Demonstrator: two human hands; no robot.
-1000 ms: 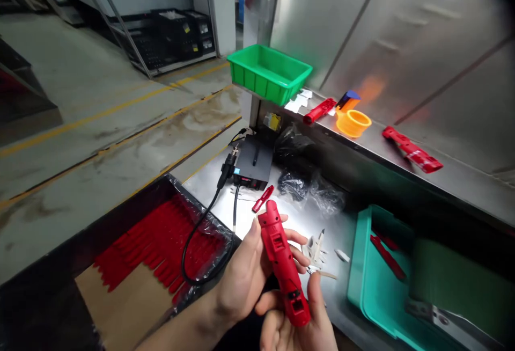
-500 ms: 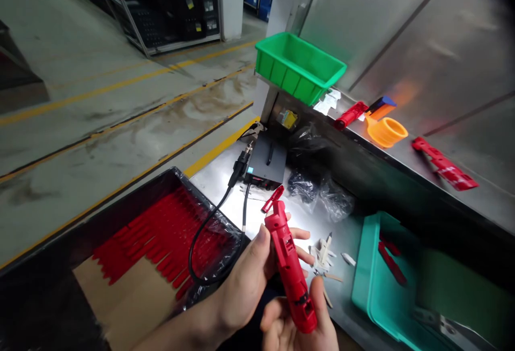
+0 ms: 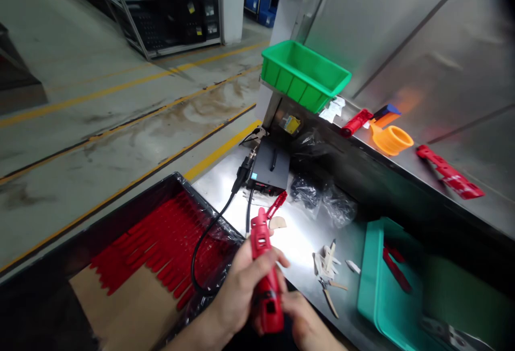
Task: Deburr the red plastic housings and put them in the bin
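A long red plastic housing (image 3: 269,286) with square cut-outs and a black mark near its lower end is held up in front of me. My left hand (image 3: 241,281) wraps round its middle, thumb across the front. My right hand (image 3: 308,321) is at the lower right end, its fingers curled against the housing and partly hidden behind it. Beyond the upper end, a smaller red plastic piece (image 3: 277,204) lies on the metal bench near a dark grey box-shaped device (image 3: 270,166) with a black cable.
Left stands a black crate (image 3: 177,179) with rows of red parts and cardboard. Pliers (image 3: 330,297) and white scraps (image 3: 325,262) lie on the bench. A teal bin (image 3: 368,276) stands right. The shelf holds a green bin (image 3: 306,77), orange tape ring (image 3: 392,139) and red housings (image 3: 450,171).
The housing has turned in my hands and stands more upright, slightly further left. My left thumb has come over its front. My right hand has shifted to the housing's lower right side.
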